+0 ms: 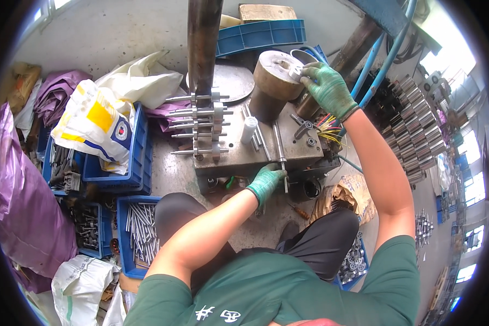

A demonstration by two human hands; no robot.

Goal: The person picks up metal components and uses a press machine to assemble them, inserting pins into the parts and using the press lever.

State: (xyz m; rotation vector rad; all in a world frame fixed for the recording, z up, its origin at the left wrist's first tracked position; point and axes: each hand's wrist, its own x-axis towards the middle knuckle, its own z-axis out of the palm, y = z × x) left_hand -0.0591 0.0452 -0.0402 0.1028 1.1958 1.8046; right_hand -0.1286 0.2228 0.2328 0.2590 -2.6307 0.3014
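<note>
Currently, we log work at the metal tabletop (303,154).
We see the left hand (268,182), grip closed near the lower end of a slim rod (279,142) crossing the front edge; the right hand (330,89), grip narrow, holds a small shiny piece (295,74) at the upper right rim of the thick cylinder (269,81).

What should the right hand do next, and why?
Probably steady the small metal piece in the right hand before shifting it: it is at the top edge of the metal cylinder, where it could slip, and the left hand is holding the metal shaft.
</note>
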